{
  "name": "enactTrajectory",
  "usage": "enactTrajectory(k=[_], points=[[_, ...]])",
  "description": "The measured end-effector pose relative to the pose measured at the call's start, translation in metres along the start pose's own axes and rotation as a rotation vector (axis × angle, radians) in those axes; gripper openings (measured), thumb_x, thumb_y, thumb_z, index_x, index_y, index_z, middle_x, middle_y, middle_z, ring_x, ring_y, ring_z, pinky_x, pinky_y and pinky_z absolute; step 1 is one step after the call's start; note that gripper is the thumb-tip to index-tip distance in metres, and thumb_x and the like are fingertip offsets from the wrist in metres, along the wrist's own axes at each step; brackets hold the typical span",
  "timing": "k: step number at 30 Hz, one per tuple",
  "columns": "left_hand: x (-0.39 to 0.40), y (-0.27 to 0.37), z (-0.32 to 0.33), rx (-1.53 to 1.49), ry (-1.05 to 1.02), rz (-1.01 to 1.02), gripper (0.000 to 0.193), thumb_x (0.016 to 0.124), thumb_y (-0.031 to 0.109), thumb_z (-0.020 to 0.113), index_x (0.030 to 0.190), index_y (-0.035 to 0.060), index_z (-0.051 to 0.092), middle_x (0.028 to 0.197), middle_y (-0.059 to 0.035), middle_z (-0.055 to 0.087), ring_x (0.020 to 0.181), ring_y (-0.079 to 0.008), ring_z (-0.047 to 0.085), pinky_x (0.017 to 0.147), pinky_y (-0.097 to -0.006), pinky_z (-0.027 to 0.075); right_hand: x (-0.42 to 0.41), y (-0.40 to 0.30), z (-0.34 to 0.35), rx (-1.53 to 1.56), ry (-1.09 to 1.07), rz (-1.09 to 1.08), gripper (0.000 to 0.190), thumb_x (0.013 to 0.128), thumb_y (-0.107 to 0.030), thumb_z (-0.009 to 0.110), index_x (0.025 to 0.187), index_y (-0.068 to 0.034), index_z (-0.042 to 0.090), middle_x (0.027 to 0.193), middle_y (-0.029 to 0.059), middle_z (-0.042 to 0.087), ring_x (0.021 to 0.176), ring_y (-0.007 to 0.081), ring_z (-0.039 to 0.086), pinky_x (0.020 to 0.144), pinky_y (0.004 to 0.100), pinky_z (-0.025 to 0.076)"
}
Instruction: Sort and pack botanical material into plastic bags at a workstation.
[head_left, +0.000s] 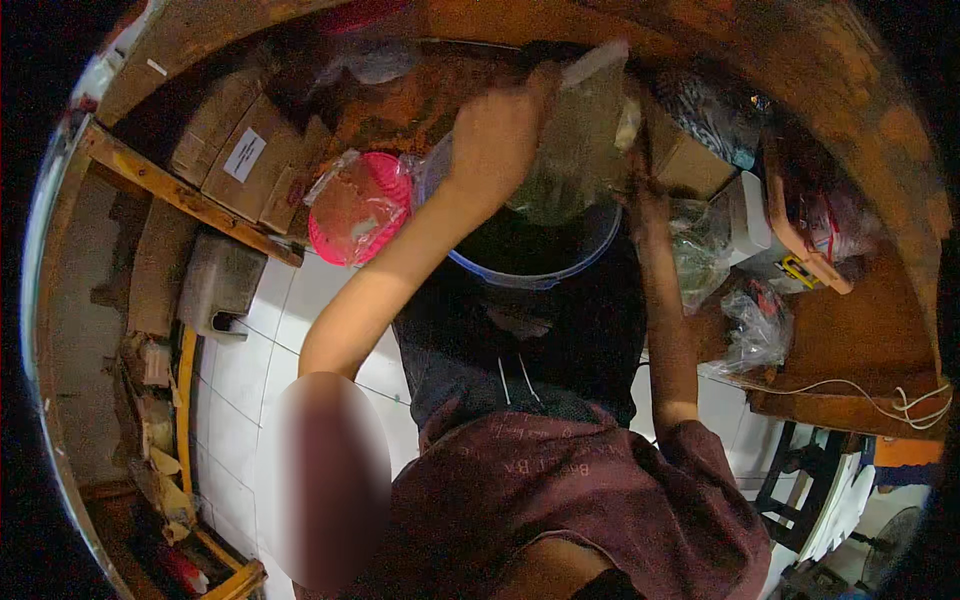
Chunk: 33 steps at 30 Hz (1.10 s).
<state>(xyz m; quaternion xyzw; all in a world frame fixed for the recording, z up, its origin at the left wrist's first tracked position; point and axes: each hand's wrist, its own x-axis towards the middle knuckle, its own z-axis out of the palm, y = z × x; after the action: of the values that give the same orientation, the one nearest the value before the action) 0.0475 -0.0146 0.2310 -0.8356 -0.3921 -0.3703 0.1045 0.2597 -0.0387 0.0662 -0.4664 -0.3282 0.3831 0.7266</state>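
Observation:
A clear plastic bag (574, 142) hangs between my hands, its contents greenish or dim and hard to make out. My left hand (499, 139) is closed at the bag's upper left edge. At the bag's right side, in shadow, my right hand (641, 169) grips the edge, with its fingers poorly lit. Beneath the bag stands a round translucent bucket (525, 281) with a bluish rim, at my lap. The bag's lower end reaches into the bucket's opening. The inside of the bucket is too dark to read.
Left of the bucket is a pink plastic basket (360, 210) with a clear bag in it. Cardboard boxes (251, 154) stand farther left. On the right are a white container (742, 214), a yellow-and-black cutter (799, 271), crumpled plastic bags (754, 326) and a white cord (825, 384).

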Motion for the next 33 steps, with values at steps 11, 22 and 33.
enactTrajectory(k=[11,22,33], points=[[0.027,0.002,-0.021,-0.016,0.091,0.079,0.018,0.068,0.009,0.042,0.083,0.0033,0.050,0.063,-0.0189,0.051,0.060,-0.0329,0.051,0.054,-0.0397,0.041,-0.060,0.012,0.045,0.350,-0.077,0.203,0.049,0.076,-0.027,0.042,0.115,-0.007,0.020,0.118,0.0121,0.024,0.108,0.0267,0.025,0.083,0.0411,0.030],[0.021,-0.027,-0.020,-0.119,0.232,-0.061,0.017,0.072,0.016,0.044,0.075,0.0004,0.050,0.062,-0.0220,0.049,0.061,-0.0363,0.048,0.054,-0.0416,0.037,-0.053,0.004,0.064,0.593,-0.297,0.431,0.045,0.079,-0.021,0.037,0.117,-0.010,0.016,0.120,0.0100,0.021,0.109,0.0271,0.023,0.087,0.0458,0.023],[-0.054,-0.077,0.034,-0.067,0.214,-0.388,0.021,0.076,0.016,0.038,0.086,-0.0005,0.045,0.058,-0.0227,0.048,0.055,-0.0370,0.049,0.046,-0.0418,0.036,-0.016,-0.003,0.016,-0.658,0.075,-0.391,0.023,0.070,-0.012,0.048,0.090,-0.001,0.049,0.092,0.0147,0.048,0.086,0.0269,0.044,0.076,0.0332,0.033]])
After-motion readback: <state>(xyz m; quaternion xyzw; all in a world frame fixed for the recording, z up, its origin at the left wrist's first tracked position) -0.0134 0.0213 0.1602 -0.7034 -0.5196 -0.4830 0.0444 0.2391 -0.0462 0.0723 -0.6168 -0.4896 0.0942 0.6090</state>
